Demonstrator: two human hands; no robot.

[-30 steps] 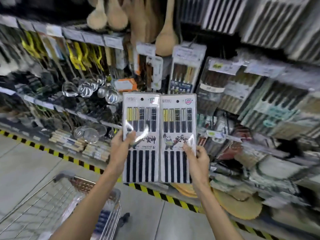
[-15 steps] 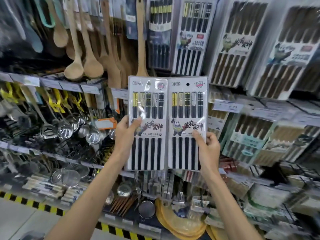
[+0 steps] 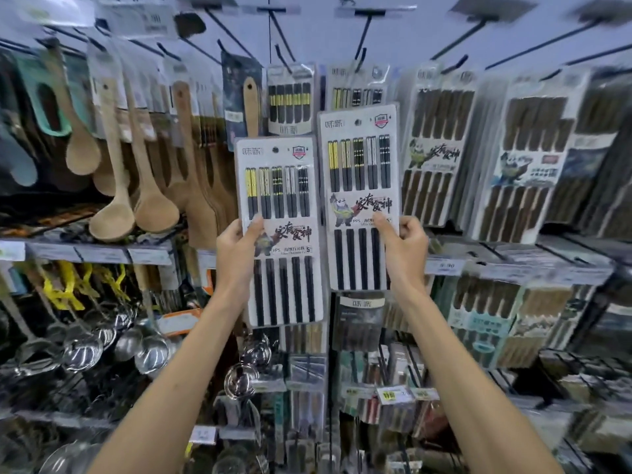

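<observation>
Both packs have come up from chest level towards the top hanging row, and they are no longer level: the right one now sits higher than the left.

Pale wooden spoons hang at far left, well clear of the work. The left hand pinches the left white-card blister pack of black chopsticks at its left edge, about halfway up. Its thumb lies flat on the front and its fingers are hidden behind the card. The pack stands upright, just beside the other and a little below it.

The right white-card blister pack of black chopsticks is gripped at its right edge by the right hand. The thumb presses the printed front and the fingers curl round the edge. Its small round hang hole lies below the black wire peg, in front of a similar hanging chopstick pack.

The risk I judge likeliest is a missed peg. The hole is small and the grip sits low on the card, so the top can wobble or bend. It could then catch the pack already hanging and push it off. Each hand holds its pack by one edge only, so the left one could tilt or slip while attention is on the right. Brown wooden-chopstick packs crowd the right side and could be knocked if the hand swings wide.
</observation>
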